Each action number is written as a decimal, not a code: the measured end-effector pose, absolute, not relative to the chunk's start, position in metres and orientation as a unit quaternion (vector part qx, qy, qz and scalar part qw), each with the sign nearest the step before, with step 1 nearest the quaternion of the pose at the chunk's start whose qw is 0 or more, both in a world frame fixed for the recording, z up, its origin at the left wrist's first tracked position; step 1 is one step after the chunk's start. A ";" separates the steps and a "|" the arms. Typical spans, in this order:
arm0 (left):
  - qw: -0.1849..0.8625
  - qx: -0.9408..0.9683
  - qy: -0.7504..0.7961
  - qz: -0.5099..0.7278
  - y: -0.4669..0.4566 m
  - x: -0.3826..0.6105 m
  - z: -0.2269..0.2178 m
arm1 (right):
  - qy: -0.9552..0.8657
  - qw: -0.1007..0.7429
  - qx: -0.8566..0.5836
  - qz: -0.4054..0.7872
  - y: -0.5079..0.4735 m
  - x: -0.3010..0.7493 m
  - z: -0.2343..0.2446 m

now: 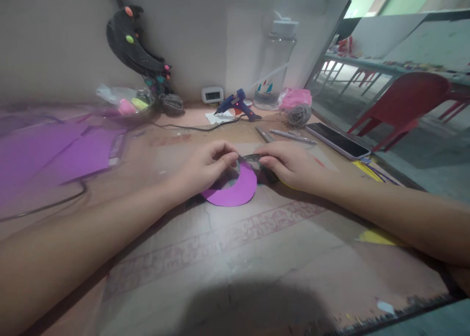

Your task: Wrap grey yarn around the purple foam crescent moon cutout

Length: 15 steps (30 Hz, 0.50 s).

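Note:
A flat purple crescent (pixel 245 187), which looks cut from foam or paper, is held just above the table between my hands. My left hand (pixel 216 164) is closed in a pinch at the crescent's upper tip. A dark grey yarn-like strand (pixel 250 157) runs from that tip across to my right hand (pixel 284 162), whose thumb and forefinger are closed on it. Something dark hangs beneath my right palm, partly hidden. My left fingers cover the crescent's left end.
Behind my hands lie a blue glue gun (pixel 237 103), a small clock (pixel 212 95), a clear bottle (pixel 273 67) and a grey yarn ball (pixel 298 115). Pens (pixel 293 136) and a phone (pixel 338 140) lie to the right. Purple sheets (pixel 55 152) spread left; a dark crescent ornament (pixel 128 45) hangs behind.

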State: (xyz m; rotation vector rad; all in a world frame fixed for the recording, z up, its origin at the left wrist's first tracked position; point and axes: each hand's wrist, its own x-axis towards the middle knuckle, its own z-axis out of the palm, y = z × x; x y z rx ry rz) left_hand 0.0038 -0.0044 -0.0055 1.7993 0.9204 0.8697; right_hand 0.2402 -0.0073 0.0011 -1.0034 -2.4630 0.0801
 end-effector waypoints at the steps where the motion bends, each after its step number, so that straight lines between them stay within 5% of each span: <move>1: 0.450 0.729 0.375 0.355 -0.005 0.004 -0.005 | -0.900 0.236 -0.366 0.026 -0.008 0.240 0.001; 15: 0.454 0.726 0.371 0.359 -0.004 0.004 -0.006 | -0.893 0.244 -0.378 0.021 -0.005 0.243 -0.003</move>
